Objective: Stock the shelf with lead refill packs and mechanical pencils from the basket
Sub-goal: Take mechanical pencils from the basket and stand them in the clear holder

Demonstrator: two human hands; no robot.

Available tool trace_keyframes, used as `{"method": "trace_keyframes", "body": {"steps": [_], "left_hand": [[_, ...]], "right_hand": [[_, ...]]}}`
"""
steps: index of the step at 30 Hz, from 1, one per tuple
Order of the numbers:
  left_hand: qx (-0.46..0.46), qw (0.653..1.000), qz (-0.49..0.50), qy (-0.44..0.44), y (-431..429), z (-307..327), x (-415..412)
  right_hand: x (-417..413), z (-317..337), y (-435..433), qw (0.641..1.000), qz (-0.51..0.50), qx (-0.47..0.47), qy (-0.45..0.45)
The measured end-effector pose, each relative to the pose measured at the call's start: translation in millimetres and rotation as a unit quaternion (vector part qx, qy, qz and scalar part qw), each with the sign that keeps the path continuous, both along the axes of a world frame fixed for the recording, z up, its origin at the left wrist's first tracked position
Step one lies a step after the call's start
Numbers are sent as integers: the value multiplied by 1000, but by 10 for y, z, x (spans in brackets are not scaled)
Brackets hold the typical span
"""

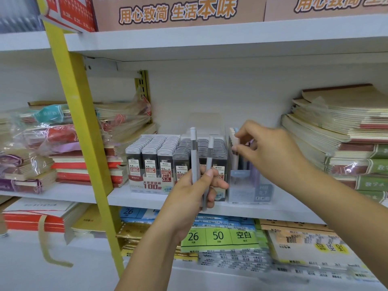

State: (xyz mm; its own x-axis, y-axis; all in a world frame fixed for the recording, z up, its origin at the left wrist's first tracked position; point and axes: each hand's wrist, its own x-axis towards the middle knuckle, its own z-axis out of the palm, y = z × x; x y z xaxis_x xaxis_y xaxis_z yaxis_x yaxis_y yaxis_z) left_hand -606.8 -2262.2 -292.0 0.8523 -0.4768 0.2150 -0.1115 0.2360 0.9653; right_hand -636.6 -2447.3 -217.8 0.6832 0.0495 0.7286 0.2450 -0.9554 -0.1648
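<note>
**A:** Where are the pencils right now?

**B:** Two grey mechanical pencils (193,152) stand upright in the left hand (195,192). Its fingers and thumb are curled round their lower halves, and it is held near the shelf's front edge, about the middle. A third, a pale pencil (236,148), is pinched near its top between thumb and forefinger of the right hand (270,150), right at the clear pencil box (249,185). That spot is blurred, so I can't tell whether its tip is already seated inside.

**A:** What do they look like?

**B:** They have slim light-grey barrels with a darker band below a pale cap. I'd judge them smooth plastic, light and liable to slip.

**A:** And how far along is the stocking?

**B:** Well on, I'd say. The lead refill packs (159,156) fill their display tray in tight rows, just to the left of the pencil box. The box already has pencils standing in it, though I can't tell how much room is left. What remains is to seat the pinched one, then the two in hand. The basket isn't in view, so I can't say what is left in it.

**A:** What's around all that?

**B:** Everything sits on the white shelf (147,199). Stacked notebooks (346,127) lie to the right. Wrapped notebook bundles (63,156) lie to the left, beyond a yellow upright (84,133). Loose-leaf paper packs (218,236) are on the level below.
</note>
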Motion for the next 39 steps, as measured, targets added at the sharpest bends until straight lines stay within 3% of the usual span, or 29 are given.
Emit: {"method": "trace_keyframes", "body": {"steps": [3, 10, 12, 14, 16, 18, 20, 22, 26, 30, 34, 39], "left_hand": [[-9, 1000, -20, 7, 9, 11, -13], [-19, 997, -71, 11, 16, 38, -66], [-9, 997, -77, 0, 15, 46, -83], [3, 997, -79, -15, 5, 54, -99], [14, 997, -78, -26, -19, 56, -118], [21, 996, -78, -25, -52, 50, -127], [28, 997, -66, -18, -69, 45, -134], [39, 998, -43, -13, -68, 40, -123], [52, 999, -3, 0, -36, 23, -86], [49, 999, 7, -3, -25, 22, -61], [35, 999, -8, 3, -30, 35, -38], [30, 999, -9, 7, -14, 26, -20]], "right_hand": [[18, -17, 44, 992, -57, -104, -39], [16, -10, 38, 992, -85, -92, -30], [-28, 16, 47, 998, -45, -24, -48], [-87, 31, 92, 993, 39, 110, -27], [-143, 38, 159, 959, 132, 244, 60], [-172, 35, 188, 933, 167, 297, 116], [-198, 91, 154, 925, 167, 328, 91], [-246, 217, 42, 909, 182, 375, 9], [-278, 427, -225, 949, 134, 275, -79], [-180, 352, -277, 987, 63, 144, -32], [-78, 228, -252, 999, 23, 47, -10], [21, 144, -268, 998, 26, 49, 19]]}}
